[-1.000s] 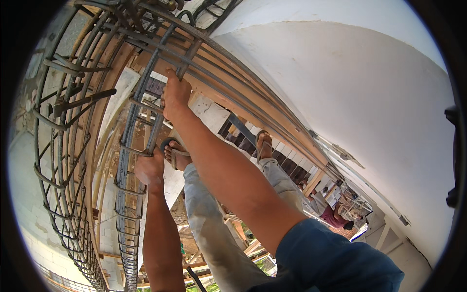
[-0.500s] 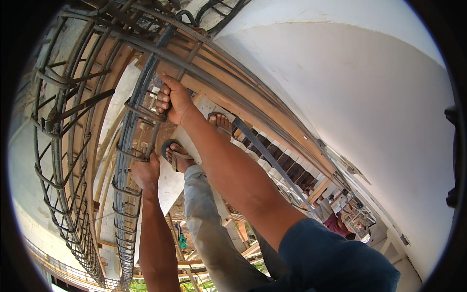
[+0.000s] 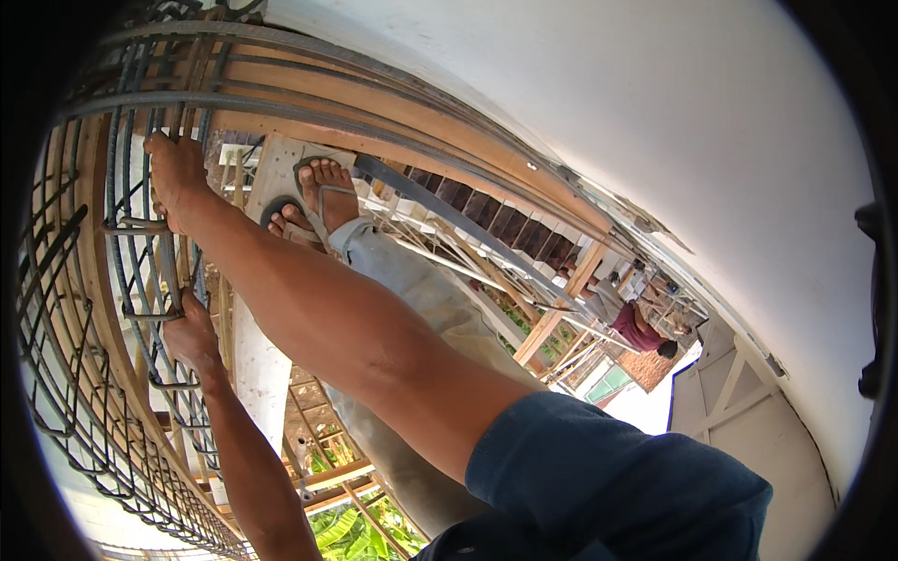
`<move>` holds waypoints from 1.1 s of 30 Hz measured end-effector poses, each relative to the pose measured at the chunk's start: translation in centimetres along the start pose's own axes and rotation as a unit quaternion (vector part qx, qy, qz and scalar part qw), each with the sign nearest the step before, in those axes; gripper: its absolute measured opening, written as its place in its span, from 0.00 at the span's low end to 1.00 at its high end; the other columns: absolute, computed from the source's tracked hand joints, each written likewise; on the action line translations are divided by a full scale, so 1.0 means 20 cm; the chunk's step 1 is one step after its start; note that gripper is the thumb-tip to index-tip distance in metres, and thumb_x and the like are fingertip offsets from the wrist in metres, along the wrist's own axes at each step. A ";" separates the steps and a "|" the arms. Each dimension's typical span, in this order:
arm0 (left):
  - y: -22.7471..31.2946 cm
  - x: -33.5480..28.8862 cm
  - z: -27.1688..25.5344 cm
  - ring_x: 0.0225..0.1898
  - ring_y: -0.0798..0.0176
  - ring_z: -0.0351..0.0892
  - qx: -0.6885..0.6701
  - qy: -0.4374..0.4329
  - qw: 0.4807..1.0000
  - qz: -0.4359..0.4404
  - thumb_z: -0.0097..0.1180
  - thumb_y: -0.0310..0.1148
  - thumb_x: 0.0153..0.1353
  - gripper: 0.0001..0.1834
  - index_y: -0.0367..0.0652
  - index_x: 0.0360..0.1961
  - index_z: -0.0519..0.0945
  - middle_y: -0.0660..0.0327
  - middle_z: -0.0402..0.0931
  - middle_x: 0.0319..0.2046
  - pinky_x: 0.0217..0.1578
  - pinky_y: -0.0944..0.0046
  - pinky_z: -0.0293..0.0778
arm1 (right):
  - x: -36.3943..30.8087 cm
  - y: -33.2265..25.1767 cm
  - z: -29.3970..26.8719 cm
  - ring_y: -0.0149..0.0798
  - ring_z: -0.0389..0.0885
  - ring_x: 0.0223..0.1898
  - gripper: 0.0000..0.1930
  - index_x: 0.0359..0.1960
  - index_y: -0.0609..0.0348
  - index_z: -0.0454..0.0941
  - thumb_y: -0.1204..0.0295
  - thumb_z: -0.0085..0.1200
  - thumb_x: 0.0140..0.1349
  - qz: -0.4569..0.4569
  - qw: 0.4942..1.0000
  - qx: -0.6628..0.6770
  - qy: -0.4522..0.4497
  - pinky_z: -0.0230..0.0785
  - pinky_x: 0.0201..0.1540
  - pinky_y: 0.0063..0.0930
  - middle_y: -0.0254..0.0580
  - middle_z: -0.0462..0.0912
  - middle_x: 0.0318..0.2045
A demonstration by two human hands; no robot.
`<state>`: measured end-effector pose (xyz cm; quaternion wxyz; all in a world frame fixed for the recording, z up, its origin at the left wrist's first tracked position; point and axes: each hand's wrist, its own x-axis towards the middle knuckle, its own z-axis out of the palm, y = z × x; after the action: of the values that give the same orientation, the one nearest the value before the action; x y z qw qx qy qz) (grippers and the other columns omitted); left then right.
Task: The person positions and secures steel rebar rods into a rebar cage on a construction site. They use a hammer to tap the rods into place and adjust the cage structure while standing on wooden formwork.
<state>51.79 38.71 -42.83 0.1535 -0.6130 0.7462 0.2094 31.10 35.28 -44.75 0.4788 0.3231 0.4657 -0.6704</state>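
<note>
A long steel rebar cage point(image 3: 142, 227), with ribbed bars tied by square stirrups, runs along my left side. My right hand point(image 3: 178, 178) is closed round a bar of it at the far end, just below the long crosswise bars point(image 3: 281, 105). Nearer to me, my left hand point(image 3: 194, 335) grips the same cage beside a stirrup. The undersides of both grips are hidden. Both arms reach forward and left, the right one in a dark blue sleeve.
My sandalled feet stand on a pale plank point(image 3: 260, 360) high above greenery point(image 3: 346, 533). Another rebar cage point(image 3: 70, 383) lies farther left. Wooden boards point(image 3: 271, 79) and a curved white wall point(image 3: 655, 140) border the far and right sides. A person in maroon point(image 3: 638, 327) is below right.
The view has shifted, so both hands and the cage now appear farther left. My feet have come closer together on the plank. Both hands still hold the cage.
</note>
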 end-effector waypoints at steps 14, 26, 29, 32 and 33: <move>-0.02 0.03 0.02 0.31 0.34 0.79 0.024 0.006 1.000 0.006 0.51 0.54 0.54 0.29 0.33 0.28 0.84 0.37 0.78 0.25 0.34 0.43 0.74 | 0.02 -0.05 -0.04 0.28 0.45 0.12 0.19 0.16 0.46 0.55 0.59 0.47 0.60 0.087 0.994 0.027 -0.058 0.40 0.18 0.29 0.27 0.51 0.13; -0.07 0.04 0.05 0.32 0.32 0.79 -0.006 0.008 1.000 0.018 0.53 0.50 0.58 0.26 0.31 0.29 0.83 0.37 0.78 0.27 0.35 0.42 0.73 | 0.00 -0.05 -0.03 0.29 0.49 0.11 0.08 0.29 0.51 0.61 0.62 0.39 0.61 0.057 0.996 -0.025 -0.066 0.46 0.16 0.31 0.29 0.52 0.13; -0.04 0.02 0.02 0.34 0.32 0.78 -0.011 0.023 1.000 0.001 0.54 0.49 0.55 0.25 0.32 0.30 0.83 0.36 0.78 0.27 0.35 0.43 0.72 | 0.02 -0.07 -0.07 0.29 0.46 0.10 0.20 0.12 0.41 0.51 0.60 0.44 0.59 0.108 0.984 0.005 -0.143 0.43 0.18 0.31 0.25 0.49 0.09; 0.00 0.00 -0.01 0.33 0.34 0.79 -0.034 0.035 0.999 0.003 0.55 0.46 0.54 0.23 0.32 0.30 0.82 0.36 0.76 0.25 0.35 0.46 0.72 | 0.05 -0.09 -0.09 0.30 0.45 0.10 0.23 0.11 0.40 0.48 0.58 0.44 0.61 0.128 0.970 -0.003 -0.209 0.46 0.20 0.34 0.26 0.47 0.09; 0.01 -0.01 -0.02 0.33 0.34 0.79 -0.047 0.026 0.999 -0.008 0.55 0.45 0.55 0.22 0.32 0.30 0.82 0.36 0.76 0.25 0.35 0.46 0.72 | 0.05 -0.09 -0.09 0.30 0.45 0.10 0.23 0.11 0.40 0.48 0.58 0.43 0.62 0.134 0.968 -0.001 -0.211 0.46 0.20 0.34 0.26 0.47 0.09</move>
<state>51.57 38.72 -42.43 0.1067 -0.6310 0.7342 0.2266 29.06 36.82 -45.67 0.6520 0.2329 0.3071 -0.6529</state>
